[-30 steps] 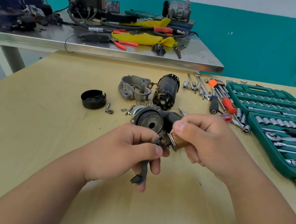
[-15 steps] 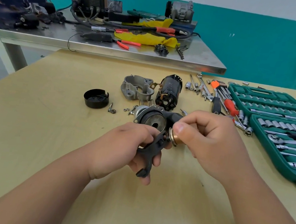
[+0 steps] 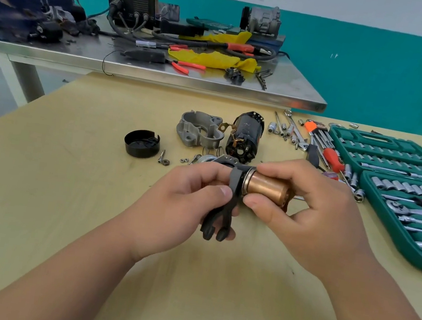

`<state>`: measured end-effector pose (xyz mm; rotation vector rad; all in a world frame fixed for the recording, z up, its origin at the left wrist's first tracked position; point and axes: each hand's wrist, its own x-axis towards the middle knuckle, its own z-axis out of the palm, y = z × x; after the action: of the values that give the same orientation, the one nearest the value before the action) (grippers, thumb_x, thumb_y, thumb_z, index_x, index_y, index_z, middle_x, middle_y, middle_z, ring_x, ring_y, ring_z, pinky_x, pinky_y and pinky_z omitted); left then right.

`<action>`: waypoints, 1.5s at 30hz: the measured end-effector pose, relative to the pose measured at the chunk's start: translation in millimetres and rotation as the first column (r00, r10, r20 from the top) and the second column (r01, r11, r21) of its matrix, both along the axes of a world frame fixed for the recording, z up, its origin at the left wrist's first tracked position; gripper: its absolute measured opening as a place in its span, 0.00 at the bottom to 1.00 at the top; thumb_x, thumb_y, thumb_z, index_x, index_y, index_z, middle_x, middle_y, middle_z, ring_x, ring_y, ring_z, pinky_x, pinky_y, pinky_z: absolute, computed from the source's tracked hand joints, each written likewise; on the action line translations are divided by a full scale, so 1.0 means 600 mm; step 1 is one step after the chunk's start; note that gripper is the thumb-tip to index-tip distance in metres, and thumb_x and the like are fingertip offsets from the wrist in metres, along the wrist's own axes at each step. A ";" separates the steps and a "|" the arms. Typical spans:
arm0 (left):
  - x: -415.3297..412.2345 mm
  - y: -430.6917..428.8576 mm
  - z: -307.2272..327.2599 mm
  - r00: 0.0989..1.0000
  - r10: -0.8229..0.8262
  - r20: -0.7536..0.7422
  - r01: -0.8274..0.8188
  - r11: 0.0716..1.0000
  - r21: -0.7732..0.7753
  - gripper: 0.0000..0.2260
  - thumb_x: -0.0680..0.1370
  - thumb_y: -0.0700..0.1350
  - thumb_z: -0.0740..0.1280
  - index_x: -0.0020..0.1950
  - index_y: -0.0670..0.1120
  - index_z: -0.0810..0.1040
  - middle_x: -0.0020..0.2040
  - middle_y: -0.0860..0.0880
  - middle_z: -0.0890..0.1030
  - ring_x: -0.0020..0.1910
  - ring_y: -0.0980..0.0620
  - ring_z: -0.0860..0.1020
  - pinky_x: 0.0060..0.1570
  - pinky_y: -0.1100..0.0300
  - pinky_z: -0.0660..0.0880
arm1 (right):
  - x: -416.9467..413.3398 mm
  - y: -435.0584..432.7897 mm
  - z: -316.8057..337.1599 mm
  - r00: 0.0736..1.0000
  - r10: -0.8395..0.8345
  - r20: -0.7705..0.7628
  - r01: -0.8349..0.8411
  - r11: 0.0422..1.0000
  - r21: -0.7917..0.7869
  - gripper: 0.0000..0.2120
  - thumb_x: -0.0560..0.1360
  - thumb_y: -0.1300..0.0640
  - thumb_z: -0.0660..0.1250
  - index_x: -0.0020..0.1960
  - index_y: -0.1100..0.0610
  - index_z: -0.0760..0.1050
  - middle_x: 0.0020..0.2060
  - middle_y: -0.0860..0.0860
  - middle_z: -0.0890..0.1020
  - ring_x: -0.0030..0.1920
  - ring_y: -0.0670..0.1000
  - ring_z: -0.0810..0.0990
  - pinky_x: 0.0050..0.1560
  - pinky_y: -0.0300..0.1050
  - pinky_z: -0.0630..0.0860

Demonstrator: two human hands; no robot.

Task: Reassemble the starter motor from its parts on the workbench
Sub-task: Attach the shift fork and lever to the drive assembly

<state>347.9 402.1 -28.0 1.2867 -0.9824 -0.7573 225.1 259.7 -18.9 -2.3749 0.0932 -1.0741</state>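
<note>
Your left hand (image 3: 184, 205) pinches the black forked lever (image 3: 224, 211), prongs pointing down, and your right hand (image 3: 305, 215) grips the copper cylinder (image 3: 265, 188), its ringed end against the lever's top. Beyond them on the wooden bench (image 3: 66, 165) lie a grey housing (image 3: 200, 131), a black motor body (image 3: 244, 137) and a black cap (image 3: 141, 143).

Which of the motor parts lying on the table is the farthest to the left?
The black round cap, open on top; the grey housing and the black motor body lie further right.

Bare left hand (image 3: 184, 202), right hand (image 3: 318, 222), forearms (image 3: 64, 269).
</note>
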 end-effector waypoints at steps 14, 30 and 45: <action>0.019 0.001 -0.016 0.889 0.185 0.418 -0.174 0.983 -0.066 0.12 0.77 0.47 0.65 0.56 0.61 0.81 0.40 0.61 0.80 0.35 0.63 0.75 0.37 0.72 0.69 | 0.024 0.000 -0.028 0.969 0.067 -0.239 0.008 0.954 0.300 0.17 0.65 0.45 0.71 0.50 0.37 0.68 0.43 0.33 0.82 0.44 0.41 0.82 0.46 0.47 0.80; 0.030 0.006 -0.014 0.865 0.178 0.469 -0.275 0.950 0.147 0.04 0.74 0.50 0.72 0.40 0.57 0.84 0.30 0.58 0.78 0.28 0.62 0.72 0.29 0.70 0.67 | 0.028 -0.008 -0.041 0.855 0.177 -0.487 -0.093 0.977 0.191 0.19 0.68 0.34 0.59 0.58 0.28 0.66 0.45 0.42 0.81 0.39 0.45 0.79 0.41 0.53 0.80; 0.028 -0.005 -0.006 0.957 0.291 -0.019 -0.290 0.956 0.039 0.16 0.72 0.61 0.61 0.48 0.57 0.85 0.35 0.54 0.81 0.30 0.54 0.75 0.35 0.59 0.71 | 0.019 -0.020 -0.021 0.933 0.294 -0.207 -0.130 0.814 0.567 0.07 0.72 0.51 0.64 0.47 0.38 0.74 0.43 0.47 0.83 0.35 0.53 0.85 0.33 0.43 0.79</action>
<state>364.9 399.1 -31.4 1.4120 -0.7406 -0.5626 236.3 247.7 -31.3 -1.9351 0.2004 -0.4948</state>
